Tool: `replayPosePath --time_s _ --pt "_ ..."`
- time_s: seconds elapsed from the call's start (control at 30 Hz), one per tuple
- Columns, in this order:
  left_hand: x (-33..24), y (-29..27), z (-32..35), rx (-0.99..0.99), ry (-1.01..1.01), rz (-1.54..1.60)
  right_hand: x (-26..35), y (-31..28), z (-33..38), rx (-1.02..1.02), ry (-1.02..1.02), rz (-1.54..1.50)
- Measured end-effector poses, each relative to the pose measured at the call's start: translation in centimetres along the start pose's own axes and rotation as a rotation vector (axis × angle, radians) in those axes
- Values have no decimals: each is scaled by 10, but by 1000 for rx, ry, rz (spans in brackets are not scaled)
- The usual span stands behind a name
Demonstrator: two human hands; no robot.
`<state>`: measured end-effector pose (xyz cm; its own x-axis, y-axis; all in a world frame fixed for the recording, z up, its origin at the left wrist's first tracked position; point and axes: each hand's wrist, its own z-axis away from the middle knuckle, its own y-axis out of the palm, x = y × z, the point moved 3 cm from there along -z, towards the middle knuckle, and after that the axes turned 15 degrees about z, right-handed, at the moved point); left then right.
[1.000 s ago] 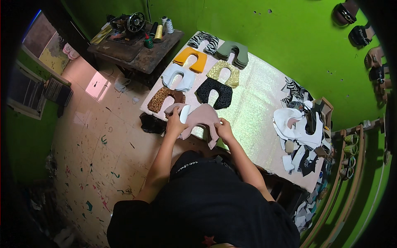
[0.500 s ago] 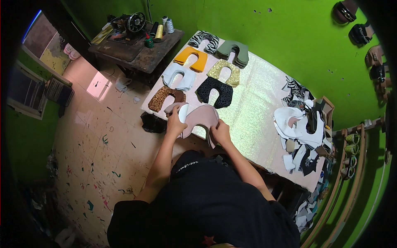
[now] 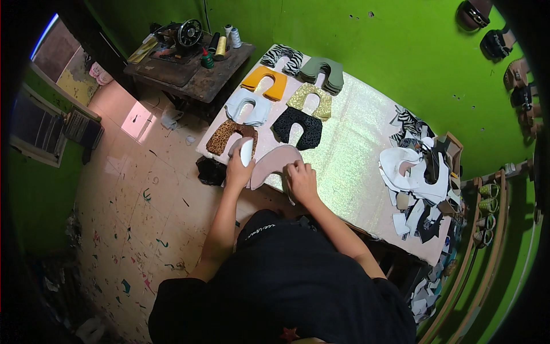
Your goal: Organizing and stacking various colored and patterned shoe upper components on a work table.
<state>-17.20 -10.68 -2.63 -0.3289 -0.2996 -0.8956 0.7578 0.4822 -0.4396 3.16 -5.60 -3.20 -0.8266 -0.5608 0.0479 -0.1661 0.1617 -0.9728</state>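
Observation:
My left hand is closed on a bent dusty-pink piece of shoe material whose white underside shows. Beside it, at the table's near edge, a dusty-pink U-shaped piece spreads with its opening toward me. My right hand pinches this U-shaped piece by its right side, and the fingers cover that leg. Whether it is one layer or several I cannot tell. Just beyond my left hand lie leopard-print U-shaped pieces, with black patterned ones to their right.
White, yellow, zebra-print, gold and grey-green U-shaped stacks stand on the pale table. Offcuts pile at its right. A sewing machine stands far left; sandals hang right.
My right hand has shifted up and left along the U-shaped piece, its fingers now curled over it. My left hand has moved slightly left, and the bent piece has come apart from the other.

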Motion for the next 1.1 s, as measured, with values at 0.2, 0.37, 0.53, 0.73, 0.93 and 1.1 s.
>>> replayPosePath --time_s 0.2,0.37,0.53,0.73,0.93,1.1 --pt "-11 -19 -3 -204 94 386 8 -11 -6 65 -180 -178" --pt "-45 3 13 260 -211 1494 27 -45 -26 3 -373 -547" --pt "-60 28 31 202 -230 1553 45 -82 -31 33 -398 -874" --pt "-62 24 42 485 -199 1347 34 -87 -33 -40 -375 -729" --pt "-45 20 37 654 14 1101 21 -96 -44 -47 -233 -780" --pt "-34 30 21 385 138 1174 15 -102 -51 159 -209 -940"
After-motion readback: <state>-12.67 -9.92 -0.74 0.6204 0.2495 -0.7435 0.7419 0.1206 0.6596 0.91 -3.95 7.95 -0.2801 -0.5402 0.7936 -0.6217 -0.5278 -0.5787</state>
